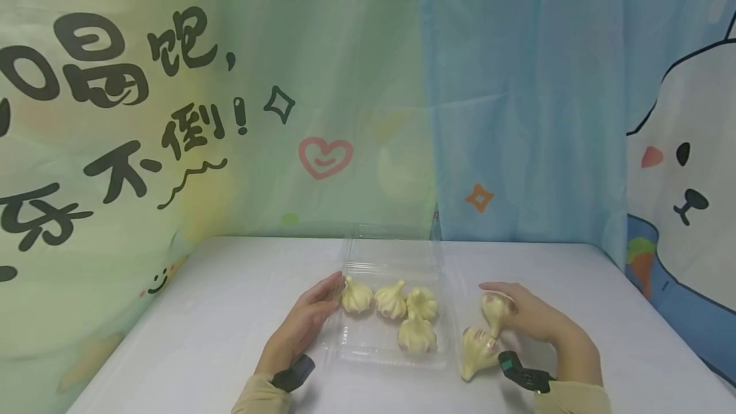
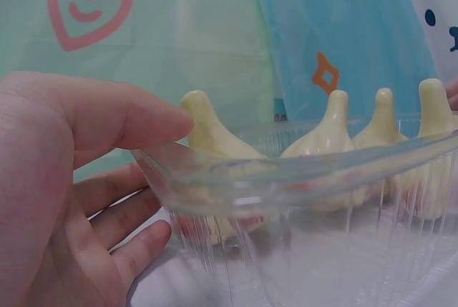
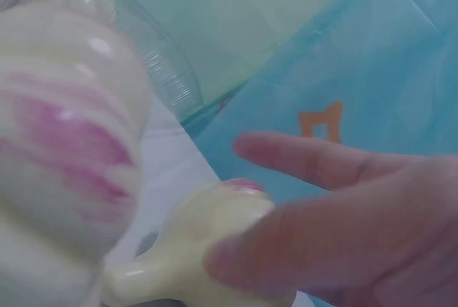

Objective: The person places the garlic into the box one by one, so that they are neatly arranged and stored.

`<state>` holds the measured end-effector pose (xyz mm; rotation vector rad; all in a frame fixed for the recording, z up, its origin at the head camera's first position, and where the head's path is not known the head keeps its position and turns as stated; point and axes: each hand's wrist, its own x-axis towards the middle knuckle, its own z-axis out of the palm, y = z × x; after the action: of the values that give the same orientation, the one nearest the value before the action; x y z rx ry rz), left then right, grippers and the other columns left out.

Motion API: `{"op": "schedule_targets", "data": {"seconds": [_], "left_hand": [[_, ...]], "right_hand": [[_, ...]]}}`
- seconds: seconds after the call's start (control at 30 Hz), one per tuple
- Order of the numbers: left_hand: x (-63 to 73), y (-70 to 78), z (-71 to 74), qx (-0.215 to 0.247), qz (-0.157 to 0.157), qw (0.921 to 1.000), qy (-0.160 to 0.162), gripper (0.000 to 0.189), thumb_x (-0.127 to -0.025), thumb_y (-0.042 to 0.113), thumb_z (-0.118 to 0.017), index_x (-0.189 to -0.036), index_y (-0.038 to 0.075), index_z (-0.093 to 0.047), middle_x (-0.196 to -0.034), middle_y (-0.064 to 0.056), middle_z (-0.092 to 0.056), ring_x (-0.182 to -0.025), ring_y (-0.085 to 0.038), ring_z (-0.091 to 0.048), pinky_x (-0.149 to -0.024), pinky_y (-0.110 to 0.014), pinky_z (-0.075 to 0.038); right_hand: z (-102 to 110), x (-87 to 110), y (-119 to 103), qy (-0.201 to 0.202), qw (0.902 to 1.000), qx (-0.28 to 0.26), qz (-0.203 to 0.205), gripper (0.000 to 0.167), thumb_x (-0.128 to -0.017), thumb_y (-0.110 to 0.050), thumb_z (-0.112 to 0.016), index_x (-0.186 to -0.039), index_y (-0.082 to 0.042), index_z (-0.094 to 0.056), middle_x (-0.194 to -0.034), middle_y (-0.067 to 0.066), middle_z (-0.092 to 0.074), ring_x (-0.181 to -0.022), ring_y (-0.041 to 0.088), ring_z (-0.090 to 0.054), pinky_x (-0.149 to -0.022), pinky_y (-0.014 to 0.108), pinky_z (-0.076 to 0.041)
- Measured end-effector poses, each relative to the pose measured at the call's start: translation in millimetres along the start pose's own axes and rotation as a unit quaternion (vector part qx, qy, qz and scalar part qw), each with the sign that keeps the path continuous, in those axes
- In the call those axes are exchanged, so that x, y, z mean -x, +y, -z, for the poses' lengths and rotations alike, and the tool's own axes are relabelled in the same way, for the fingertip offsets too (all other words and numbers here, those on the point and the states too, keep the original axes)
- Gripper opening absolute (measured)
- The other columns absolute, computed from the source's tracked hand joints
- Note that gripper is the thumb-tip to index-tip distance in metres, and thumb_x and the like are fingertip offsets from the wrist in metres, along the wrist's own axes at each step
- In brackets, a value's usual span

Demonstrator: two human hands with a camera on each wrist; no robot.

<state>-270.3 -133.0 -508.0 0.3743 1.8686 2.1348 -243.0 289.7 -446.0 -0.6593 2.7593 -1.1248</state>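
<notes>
A clear plastic box (image 1: 368,347) stands with its lid raised behind it, several garlic bulbs (image 1: 390,299) inside. At its left wall is my left hand (image 1: 305,318). The left wrist view shows the thumb (image 2: 143,117) at the rim corner and the other fingers loosely bent outside the wall. My right hand (image 1: 531,312) reaches around a garlic bulb (image 1: 494,312) to the right of the box. In the right wrist view its thumb (image 3: 250,257) overlaps that bulb, while the index finger (image 3: 308,157) extends past it; the remaining fingers are hidden.
Another garlic bulb (image 1: 478,353) lies nearer me, right of the box and close to my right wrist. The white table (image 1: 230,312) ends at a printed curtain (image 1: 356,94) behind. The raised clear lid (image 1: 393,251) stands toward that curtain.
</notes>
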Motion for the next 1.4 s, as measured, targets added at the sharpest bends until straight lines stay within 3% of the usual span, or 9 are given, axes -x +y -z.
{"op": "schedule_targets", "data": {"seconds": [0.2, 0.6, 0.83, 1.07, 1.4], "left_hand": [[-1.7, 0.7, -1.6, 0.001, -0.001, 1.0, 0.01, 0.06, -0.092, 0.007, -0.052, -0.148, 0.011, -0.031, -0.158, -0.006, -0.024, -0.149, -0.021, -0.011, -0.122, -0.042, -0.008], [-4.8, -1.0, -2.1, 0.001, -0.001, 0.9999, 0.014, 0.06, -0.091, 0.007, -0.054, -0.147, 0.013, -0.034, -0.157, -0.004, -0.026, -0.148, -0.02, -0.012, -0.122, -0.042, -0.008], [-4.5, -1.0, -2.3, 0.003, -0.003, 1.0, 0.004, 0.062, -0.091, 0.006, -0.053, -0.148, 0.011, -0.031, -0.158, -0.006, -0.024, -0.148, -0.022, -0.012, -0.122, -0.043, -0.007], [-2.5, 0.0, -2.7, 0.0, 0.002, 1.0, 0.006, 0.061, -0.091, 0.007, -0.053, -0.148, 0.012, -0.031, -0.158, -0.005, -0.024, -0.148, -0.021, -0.013, -0.122, -0.043, -0.008], [-1.1, 0.6, -0.1, -0.011, 0.006, 0.9999, 0.007, 0.062, -0.091, 0.011, -0.054, -0.149, 0.013, -0.03, -0.158, -0.004, -0.023, -0.148, -0.021, -0.012, -0.122, -0.044, -0.01]], "right_hand": [[-4.3, 0.3, 3.1, -0.004, 0.9994, -0.007, -0.035, 0.044, -0.075, -0.005, -0.069, -0.119, -0.003, -0.062, -0.13, 0.03, -0.049, -0.126, 0.056, -0.033, -0.1, 0.073, -0.028], [-4.0, -3.1, 8.6, 0.009, 0.9988, 0.017, -0.046, 0.043, -0.077, -0.005, -0.069, -0.119, -0.002, -0.062, -0.127, 0.028, -0.054, -0.12, 0.052, -0.045, -0.097, 0.067, -0.037], [-4.9, -1.0, 6.6, 0.023, 0.9981, 0.033, -0.046, 0.058, -0.071, 0.01, -0.056, -0.129, 0.004, -0.053, -0.13, 0.033, -0.05, -0.121, 0.054, -0.043, -0.098, 0.066, -0.037], [-2.7, -1.3, 5.2, 0.013, 0.9968, 0.03, -0.073, 0.071, -0.069, 0.013, -0.057, -0.138, 0.005, -0.041, -0.136, 0.034, -0.044, -0.125, 0.054, -0.039, -0.101, 0.068, -0.034], [-1.4, -2.7, 4.1, 0.004, 0.9922, 0.037, -0.119, 0.072, -0.079, 0.001, -0.061, -0.145, 0.004, -0.031, -0.137, 0.034, -0.041, -0.128, 0.055, -0.034, -0.104, 0.069, -0.028]]}}
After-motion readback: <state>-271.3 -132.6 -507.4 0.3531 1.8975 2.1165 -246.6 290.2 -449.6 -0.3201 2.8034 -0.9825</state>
